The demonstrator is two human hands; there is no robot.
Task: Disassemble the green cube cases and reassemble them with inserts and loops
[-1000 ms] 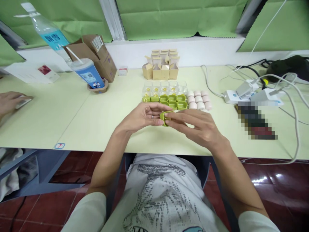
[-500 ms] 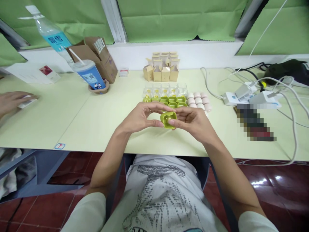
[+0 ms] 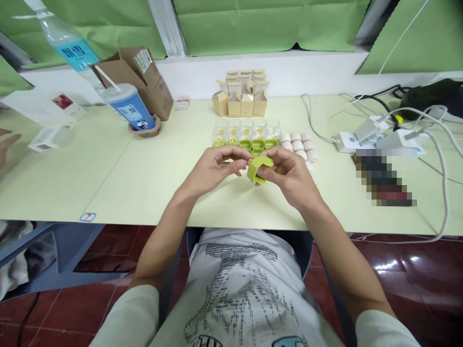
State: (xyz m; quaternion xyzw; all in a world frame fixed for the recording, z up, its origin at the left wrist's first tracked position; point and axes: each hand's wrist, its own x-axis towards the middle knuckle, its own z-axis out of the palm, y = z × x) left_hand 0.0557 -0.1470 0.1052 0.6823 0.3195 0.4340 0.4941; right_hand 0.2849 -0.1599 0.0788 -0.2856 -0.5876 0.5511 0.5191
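the pale surface (image 3: 144, 178) is carrying rows of green cases (image 3: 258, 143) (just behind the hands). the right hand (image 3: 292, 176) is pinching a tilted green piece (image 3: 257, 168) in its grip above the surface; the left hand (image 3: 211, 168) is curling its grip narrow just beside it, though i cannot tell whether it is touching.

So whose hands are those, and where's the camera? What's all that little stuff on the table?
No machine here, just a person's two bare hands. The camera sits on their head and looks down, so you see what they see. The right hand pinches a small green plastic case; the left hand curls close beside it, and I can't tell whether it touches. Behind them on the pale yellow table lie more green cases, round pink pieces and little tan cardboard boxes. On the left stand a blue paper cup and a clear water bottle; a white power strip lies on the right. The fingers at the far left edge are someone else's.
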